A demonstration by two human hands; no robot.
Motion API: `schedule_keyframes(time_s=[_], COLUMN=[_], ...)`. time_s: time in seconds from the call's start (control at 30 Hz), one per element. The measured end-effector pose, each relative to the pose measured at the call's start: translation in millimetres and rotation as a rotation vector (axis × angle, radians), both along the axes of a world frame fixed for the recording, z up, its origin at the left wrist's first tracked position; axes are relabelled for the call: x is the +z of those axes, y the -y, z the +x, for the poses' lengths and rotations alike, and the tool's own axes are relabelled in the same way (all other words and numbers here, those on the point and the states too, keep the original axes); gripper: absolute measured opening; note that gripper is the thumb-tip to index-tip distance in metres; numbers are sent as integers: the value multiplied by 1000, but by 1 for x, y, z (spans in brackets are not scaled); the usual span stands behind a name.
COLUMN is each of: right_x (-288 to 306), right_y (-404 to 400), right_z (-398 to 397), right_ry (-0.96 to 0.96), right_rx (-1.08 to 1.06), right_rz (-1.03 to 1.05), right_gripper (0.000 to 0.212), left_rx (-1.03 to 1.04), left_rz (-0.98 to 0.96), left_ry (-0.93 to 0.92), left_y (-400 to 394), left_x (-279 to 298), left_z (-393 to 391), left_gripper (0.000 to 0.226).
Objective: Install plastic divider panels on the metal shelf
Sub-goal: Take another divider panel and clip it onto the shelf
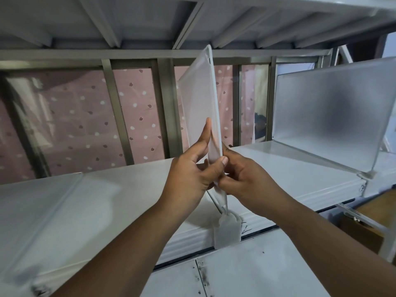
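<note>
Head view: a frosted plastic panel [200,97] stands nearly edge-on in the middle of the white metal shelf [132,189], its top corner reaching up close to the underside of the shelf above [150,20]. Its lower near corner goes down into a clear plastic clip [227,229] that sits on the front lip of the shelf. The left hand [190,174] grips the near edge of the panel, thumb pressed on the edge and forefinger stretched up along the left face. The right hand [244,181] pinches the same edge from the right side, its fingers curled against the panel just below the left thumb. To the right, a second panel [334,116] already stands on the shelf, tilted and broad-side on, with its near corner in another clip [365,174]. At the near left a third panel [36,213] shows, blurred and close. Behind the shelf run grey metal bars [116,112], and past them hangs a pink spotted curtain [81,116].
</note>
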State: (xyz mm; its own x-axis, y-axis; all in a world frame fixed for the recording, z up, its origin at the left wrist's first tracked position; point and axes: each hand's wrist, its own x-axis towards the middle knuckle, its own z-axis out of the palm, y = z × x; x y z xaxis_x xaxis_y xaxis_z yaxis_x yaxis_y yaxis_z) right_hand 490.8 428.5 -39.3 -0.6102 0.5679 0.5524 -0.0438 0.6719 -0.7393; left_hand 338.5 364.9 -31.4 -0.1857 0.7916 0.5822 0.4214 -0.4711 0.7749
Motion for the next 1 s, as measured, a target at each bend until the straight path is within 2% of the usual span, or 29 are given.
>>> schedule_keyframes(time_s=[0.33,0.47,0.67,1.0], right_x=[-19,-36,-41,-30], right_y=[3,7,9,23], right_z=[-2,1,-1,1], right_ry=[-18,-16,-5,-36], right_rx=[-12,-48,-106,-165], right_rz=[8,-25,3,-18], right_gripper=[45,32,25,39], left_rx=[53,74,75,71], left_rz=[56,42,45,-61], left_ry=[-72,-134,-118,-41], left_y=[-1,1,1,11], left_x=[-20,-32,-36,-28], left_z=[1,5,3,6], left_gripper=[75,74,74,71])
